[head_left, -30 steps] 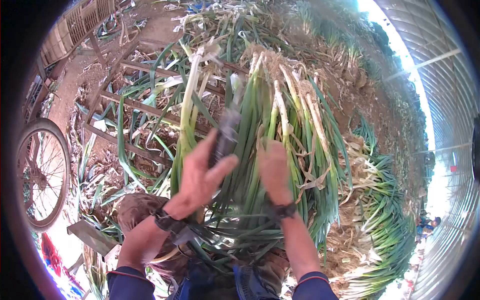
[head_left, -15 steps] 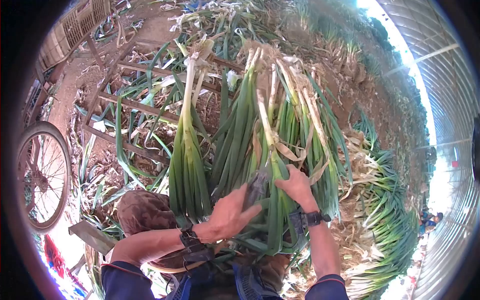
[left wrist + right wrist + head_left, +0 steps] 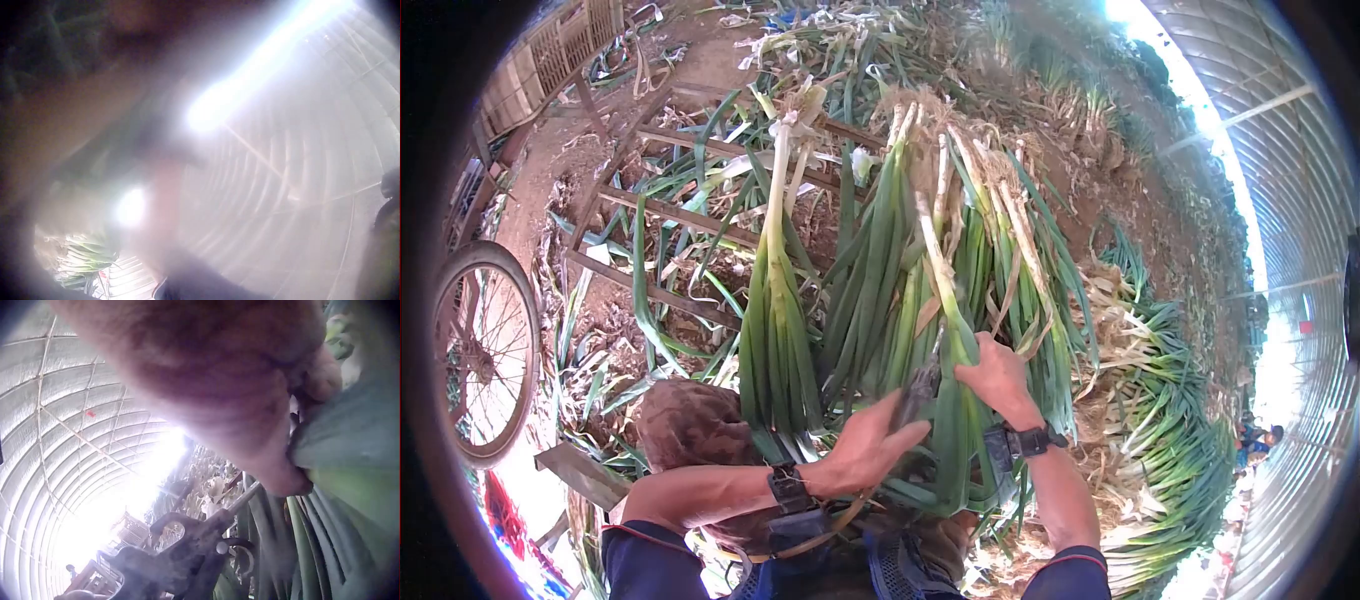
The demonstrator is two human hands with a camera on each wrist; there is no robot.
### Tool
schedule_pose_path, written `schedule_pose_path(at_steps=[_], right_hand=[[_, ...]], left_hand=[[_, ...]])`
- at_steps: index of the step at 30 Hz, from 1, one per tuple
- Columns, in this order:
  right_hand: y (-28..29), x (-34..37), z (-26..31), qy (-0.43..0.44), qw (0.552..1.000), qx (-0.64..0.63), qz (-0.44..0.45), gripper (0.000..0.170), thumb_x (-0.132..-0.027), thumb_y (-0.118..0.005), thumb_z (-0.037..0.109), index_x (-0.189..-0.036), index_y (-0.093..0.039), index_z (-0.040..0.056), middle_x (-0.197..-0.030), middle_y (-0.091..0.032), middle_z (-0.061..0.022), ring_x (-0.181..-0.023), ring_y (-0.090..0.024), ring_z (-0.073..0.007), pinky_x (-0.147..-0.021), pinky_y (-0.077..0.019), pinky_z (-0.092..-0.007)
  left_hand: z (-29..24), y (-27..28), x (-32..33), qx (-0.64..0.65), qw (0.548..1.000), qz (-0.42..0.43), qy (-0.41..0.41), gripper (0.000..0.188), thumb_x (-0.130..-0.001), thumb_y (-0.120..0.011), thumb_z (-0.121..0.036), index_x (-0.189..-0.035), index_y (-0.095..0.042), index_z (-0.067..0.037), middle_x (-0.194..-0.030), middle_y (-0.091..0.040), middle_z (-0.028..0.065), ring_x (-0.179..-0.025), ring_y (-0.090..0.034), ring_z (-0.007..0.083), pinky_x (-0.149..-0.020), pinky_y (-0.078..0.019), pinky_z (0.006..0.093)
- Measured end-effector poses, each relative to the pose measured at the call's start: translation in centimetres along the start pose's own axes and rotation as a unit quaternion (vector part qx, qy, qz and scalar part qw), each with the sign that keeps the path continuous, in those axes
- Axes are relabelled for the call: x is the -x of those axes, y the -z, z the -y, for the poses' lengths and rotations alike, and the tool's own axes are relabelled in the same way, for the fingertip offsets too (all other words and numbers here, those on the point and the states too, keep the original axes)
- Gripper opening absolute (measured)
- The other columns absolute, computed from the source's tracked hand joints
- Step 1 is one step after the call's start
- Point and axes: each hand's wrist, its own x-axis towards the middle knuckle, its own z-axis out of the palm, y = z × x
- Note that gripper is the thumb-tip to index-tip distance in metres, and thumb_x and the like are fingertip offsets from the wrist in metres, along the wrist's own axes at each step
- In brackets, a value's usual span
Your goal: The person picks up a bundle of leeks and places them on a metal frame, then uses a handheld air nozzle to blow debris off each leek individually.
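Observation:
In the head view, my right hand (image 3: 998,385) grips a large green onion (image 3: 938,268) by its leaves, with its pale stalk and roots pointing away from me. My left hand (image 3: 865,450) holds a dark air blow gun (image 3: 918,395) beside those leaves. Its thin nozzle points up along the onion. The right wrist view shows the blow gun (image 3: 169,565) from below, with its hooked trigger, and the right hand's fingers (image 3: 284,478) curled at the broad leaves (image 3: 350,437). More unpeeled green onions (image 3: 1025,230) lie around the held one. The left wrist view is mostly blurred.
To the left lies a bundle of cleaner green onions (image 3: 775,300) across a slatted frame (image 3: 680,215). A spoked wheel (image 3: 488,350) stands at the far left, a slatted crate (image 3: 550,60) behind it. A long heap of green onions (image 3: 1170,440) runs along the right. A camouflage-covered knee (image 3: 695,425) is near my left arm.
A second ago both hands were apart over the onions. The right hand has since taken an onion by its leaves and drawn it nearer; the left has brought the blow gun rightward beside it.

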Motion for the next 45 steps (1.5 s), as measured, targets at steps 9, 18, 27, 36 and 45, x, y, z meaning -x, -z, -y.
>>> schedule_pose_path(at_steps=[9, 18, 27, 36, 45], right_hand=[[4.0, 3.9, -2.8, 0.003, 0.991, -0.05, 0.124, 0.056, -0.077, -0.078, 0.037, -0.12, -0.066, 0.0033, -0.1, -0.072, -0.0218, -0.096, -0.071, -0.0376, -0.085, -0.0545, -0.0442], [2.4, 7.2, -6.0, 0.002, 0.983, -0.093, 0.16, 0.057, -0.083, -0.075, 0.035, -0.128, -0.064, 0.0032, -0.108, -0.072, -0.0246, -0.103, -0.069, -0.0414, -0.091, -0.053, -0.0459], [0.7, 6.6, -8.3, -0.024, 0.967, -0.168, 0.191, 0.056, -0.08, -0.078, 0.036, -0.125, -0.067, 0.0038, -0.108, -0.073, -0.022, -0.102, -0.07, -0.0391, -0.089, -0.0536, -0.043], [3.2, 6.7, -6.3, -0.049, 0.986, -0.101, 0.123, 0.052, -0.079, -0.08, 0.03, -0.121, -0.069, 0.0009, -0.101, -0.075, -0.0182, -0.088, -0.073, -0.0281, -0.082, -0.0559, -0.0367], [6.5, 4.3, 2.2, 0.036, 0.923, -0.376, -0.079, 0.048, -0.085, -0.079, 0.022, -0.123, -0.067, -0.0035, -0.103, -0.076, -0.0132, -0.091, -0.071, -0.0165, -0.083, -0.0558, -0.0309]], left_hand=[[-0.4, 0.4, -5.6, 0.001, 0.997, -0.057, -0.048, 0.052, -0.095, -0.063, -0.034, -0.128, -0.056, 0.005, -0.113, -0.067, 0.0293, -0.106, -0.065, 0.0437, -0.095, -0.0486, 0.0469], [0.0, 0.7, -10.0, -0.067, 0.993, -0.095, -0.017, 0.055, -0.095, -0.064, -0.04, -0.123, -0.058, 0.006, -0.088, -0.065, 0.0261, -0.082, -0.064, 0.0387, -0.082, -0.0507, 0.0458], [-1.4, 1.0, -10.2, -0.16, 0.985, -0.056, -0.031, 0.053, -0.093, -0.064, -0.037, -0.123, -0.057, 0.006, -0.107, -0.067, 0.0317, -0.104, -0.064, 0.048, -0.092, -0.0482, 0.0531], [0.2, 2.2, -12.2, -0.159, 0.982, -0.049, -0.092, 0.05, -0.094, -0.065, -0.037, -0.116, -0.056, 0.006, -0.108, -0.065, 0.0293, -0.096, -0.063, 0.0493, -0.084, -0.0484, 0.053], [-3.3, 6.1, -8.4, -0.148, 0.939, -0.274, -0.147, 0.046, -0.092, -0.071, -0.028, -0.125, -0.057, 0.001, -0.1, -0.068, 0.0227, -0.089, -0.068, 0.0355, -0.08, -0.0526, 0.0455]])
